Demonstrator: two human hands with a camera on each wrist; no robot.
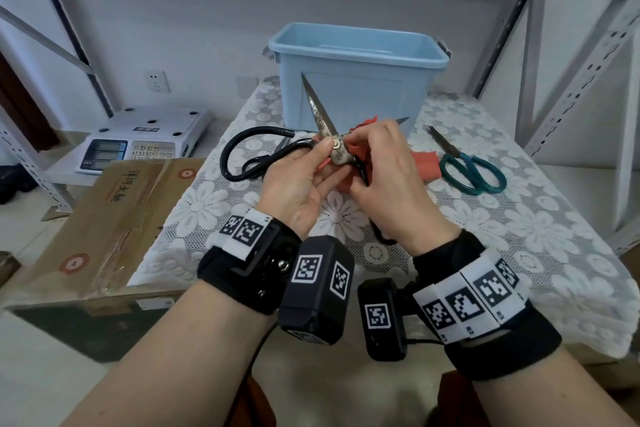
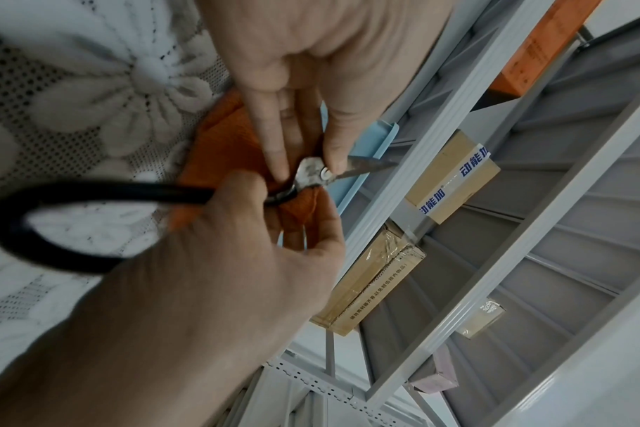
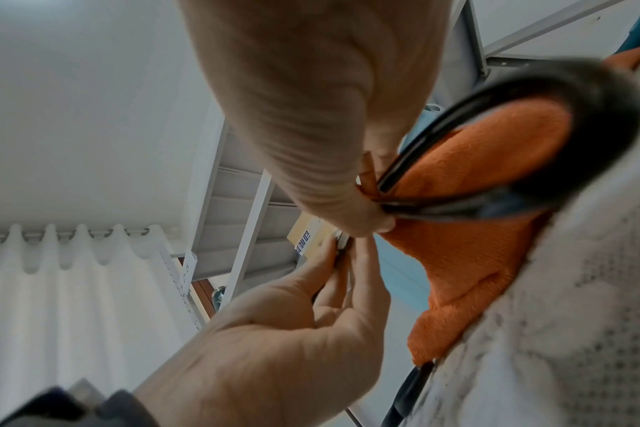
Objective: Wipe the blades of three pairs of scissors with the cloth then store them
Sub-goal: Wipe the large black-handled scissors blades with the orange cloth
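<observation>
Large black-handled scissors (image 1: 334, 144) with rusty blades are held spread above the lace-covered table (image 1: 519, 218). One blade points up at the bin and the other points right. My left hand (image 1: 320, 158) pinches them beside the pivot (image 2: 315, 173), where the black handle (image 2: 92, 193) begins. My right hand (image 1: 360, 149) grips the orange cloth (image 1: 424, 163) bunched round the right-pointing blade, whose tip (image 1: 403, 120) sticks out. The cloth (image 3: 457, 260) hangs beneath both hands. Green-handled scissors (image 1: 471, 172) lie on the table to the right. Behind my left hand something dark and looped (image 1: 256, 163) lies on the table.
An open light-blue plastic bin (image 1: 356, 55) stands at the table's far edge, just behind the raised blade. A cardboard box (image 1: 104, 218) sits left of the table, with an electronic scale (image 1: 145, 139) beyond it. Grey shelf uprights (image 1: 581, 80) rise on the right.
</observation>
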